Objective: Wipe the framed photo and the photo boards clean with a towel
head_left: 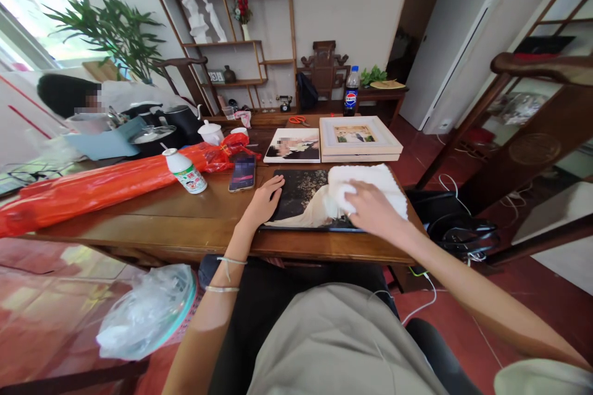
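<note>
A dark picture panel (pixel 301 194) lies flat near the front edge of the wooden table (pixel 185 222). My left hand (pixel 264 200) rests on the panel's left edge, fingers stretched out and flat. A white cloth (pixel 370 182) covers the panel's right part. My right hand (pixel 370 207) presses down on a bunched part of that cloth, fingers curled over it.
A phone (pixel 242 174), a small white bottle (pixel 186 171) and a long red plastic bag (pixel 92 188) lie to the left. Two more pictures (pixel 293 145) and a white frame (pixel 356 136) sit behind the panel. Another person (pixel 88 99) sits at far left. A bin with a plastic bag (pixel 148 311) stands on the floor.
</note>
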`<move>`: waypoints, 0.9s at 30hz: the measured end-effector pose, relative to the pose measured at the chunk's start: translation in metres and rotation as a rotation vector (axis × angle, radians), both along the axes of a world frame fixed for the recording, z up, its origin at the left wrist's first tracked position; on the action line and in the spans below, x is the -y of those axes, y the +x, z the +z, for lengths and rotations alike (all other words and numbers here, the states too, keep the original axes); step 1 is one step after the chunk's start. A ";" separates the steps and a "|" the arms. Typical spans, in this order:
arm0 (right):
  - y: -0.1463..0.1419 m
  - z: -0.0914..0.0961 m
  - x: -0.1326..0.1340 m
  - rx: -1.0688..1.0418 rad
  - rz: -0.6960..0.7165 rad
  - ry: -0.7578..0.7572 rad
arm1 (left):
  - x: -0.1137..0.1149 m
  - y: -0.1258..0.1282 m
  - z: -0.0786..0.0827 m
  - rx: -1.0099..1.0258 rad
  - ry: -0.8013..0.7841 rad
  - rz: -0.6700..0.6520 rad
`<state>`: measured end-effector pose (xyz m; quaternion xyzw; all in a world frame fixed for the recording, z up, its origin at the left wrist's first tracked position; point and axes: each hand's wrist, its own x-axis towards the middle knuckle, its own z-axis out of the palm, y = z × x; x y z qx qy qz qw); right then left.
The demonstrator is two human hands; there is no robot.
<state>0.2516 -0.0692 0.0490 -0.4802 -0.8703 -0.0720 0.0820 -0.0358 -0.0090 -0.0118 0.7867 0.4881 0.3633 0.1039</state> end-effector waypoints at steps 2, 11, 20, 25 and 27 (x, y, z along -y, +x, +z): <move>-0.018 0.000 0.027 -0.048 0.190 -0.019 | 0.000 0.000 0.001 -0.008 0.002 0.000; -0.025 0.009 -0.010 -0.067 0.226 -0.057 | 0.002 0.000 0.003 -0.018 -0.006 -0.005; 0.016 -0.002 -0.039 -0.001 -0.034 0.038 | 0.001 0.000 0.001 -0.015 0.008 -0.005; -0.008 -0.011 0.033 -0.051 0.184 -0.026 | 0.000 0.001 -0.001 -0.019 0.025 0.005; -0.019 -0.012 0.053 -0.060 0.303 -0.070 | -0.001 0.001 -0.001 -0.016 0.026 0.009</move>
